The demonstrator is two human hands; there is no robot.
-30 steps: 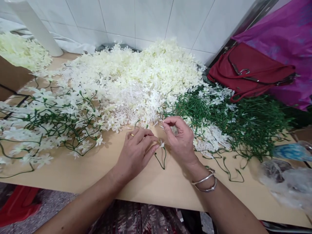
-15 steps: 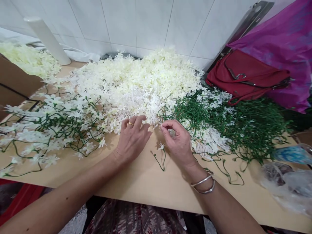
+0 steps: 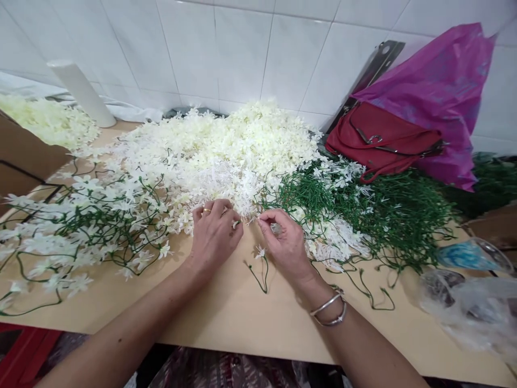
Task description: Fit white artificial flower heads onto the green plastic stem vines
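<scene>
My left hand (image 3: 214,234) rests at the near edge of a big heap of loose cream plastic flowers (image 3: 226,145), fingers curled and pinching a small flower piece. My right hand (image 3: 285,240) is beside it, thumb and forefinger pinched on a tiny white piece, other small bits cupped in its palm. Between the hands on the wooden table (image 3: 250,307) lies a green wire stem (image 3: 260,267) with one white flower on top. Finished green stems with white flowers (image 3: 92,221) spread to the left. Bare green stems (image 3: 383,210) pile up at the right.
A red handbag (image 3: 379,140) and a purple plastic bag (image 3: 440,86) lie at the back right against the tiled wall. A white tube (image 3: 81,91) stands back left beside a cardboard box (image 3: 24,156) of flowers. Clear plastic bags (image 3: 468,302) sit at the right edge.
My left hand moved forward from the bare table into the edge of the flower heap and curled shut. The right hand stayed pinched. The view tilted up a little.
</scene>
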